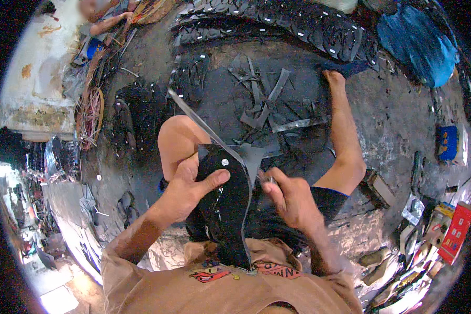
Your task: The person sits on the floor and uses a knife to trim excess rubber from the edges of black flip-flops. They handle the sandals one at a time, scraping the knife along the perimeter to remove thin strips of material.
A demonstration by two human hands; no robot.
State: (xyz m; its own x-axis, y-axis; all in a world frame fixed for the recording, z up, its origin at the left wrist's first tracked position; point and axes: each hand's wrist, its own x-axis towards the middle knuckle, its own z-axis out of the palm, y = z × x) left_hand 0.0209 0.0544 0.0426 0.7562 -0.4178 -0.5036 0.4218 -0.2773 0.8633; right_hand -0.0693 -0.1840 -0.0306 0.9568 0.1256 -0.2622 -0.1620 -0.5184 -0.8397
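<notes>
A black sandal sole (221, 196) with a small round white mark lies lengthwise against my body, above my lap. My left hand (196, 186) grips its left side, thumb pressed flat on top. Along the sole's right edge a thin grey rubber strip (206, 123) stands partly separated and sticks out toward the upper left. A wider grey flap (253, 159) joins it near the sole's far end. Closed beside that edge, my right hand (293, 199) holds a small metal tool (268, 181), perhaps a knife; its blade is mostly hidden.
Cut grey rubber scraps (264, 99) lie on the floor between my legs. Rows of black sandals (277, 26) line the far side. A blue plastic bag (421, 44) sits far right, a red box (455, 233) near right. Another person's arm (107, 25) shows at the far left.
</notes>
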